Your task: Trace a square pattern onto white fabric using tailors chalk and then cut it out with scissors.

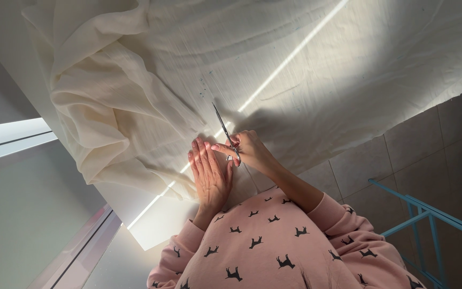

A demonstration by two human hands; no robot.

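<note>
- The right hand [249,151] grips small silver scissors [225,131], fingers in the handles.
- The scissors' thin blades point up and away from the person.
- The left hand [209,174] lies open and flat on cream cloth [151,80].
- The cloth covers the white surface [159,219].

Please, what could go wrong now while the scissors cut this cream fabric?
1. The left hand lies flat on the cream fabric right beside the scissors held in the right hand; its fingers could get nicked.
2. The fabric is bunched on one side, so its pull might skew the cut.
</note>
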